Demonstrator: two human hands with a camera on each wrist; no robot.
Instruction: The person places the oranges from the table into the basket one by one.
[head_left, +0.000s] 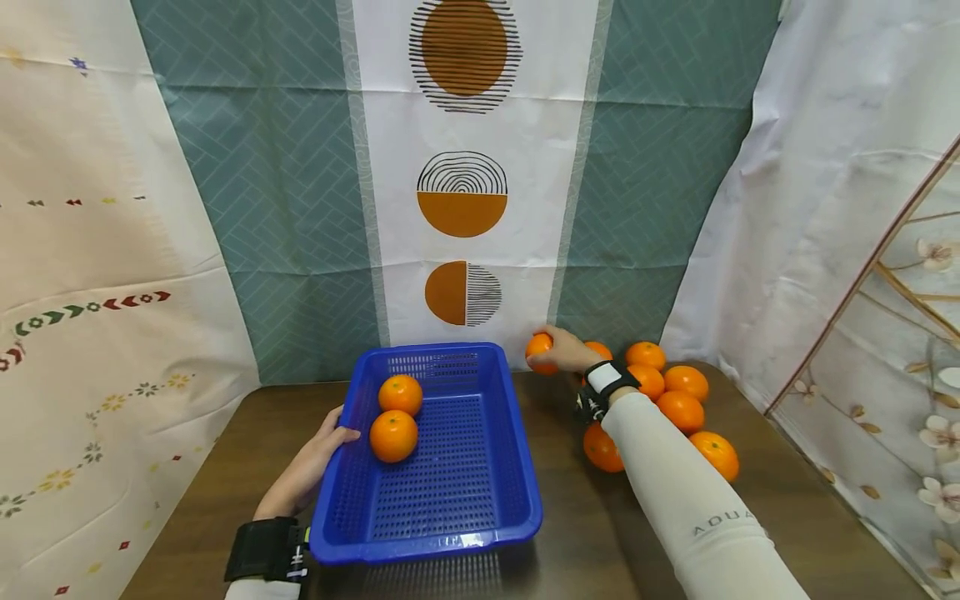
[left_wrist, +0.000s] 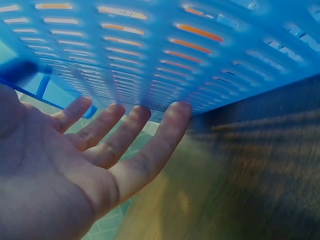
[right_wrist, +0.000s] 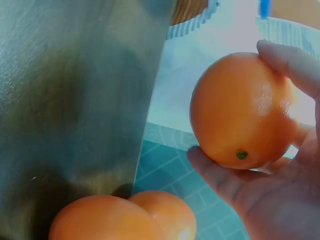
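A blue plastic basket (head_left: 517,467) with slotted walls stands on the table, holding two oranges, one orange (head_left: 393,436) in front of another orange (head_left: 401,394). My left hand (head_left: 318,458) holds its left side, thumb over the rim. In the left wrist view, the other fingers (left_wrist: 167,130) reach along the outside of the slotted wall. To the basket's right, my right hand (head_left: 572,350) grips an orange (right_wrist: 240,112) between thumb and fingers, lifted off the table. Several oranges (head_left: 681,411) lie grouped around and behind the right wrist; the forearm hides part of them.
A brown wooden table (head_left: 577,533) carries everything. Patterned cloth (head_left: 292,208) hangs along its back edge, with more cloth at the left and a floral cloth (head_left: 900,417) at the right. Another orange (head_left: 602,448) lies close under the right forearm.
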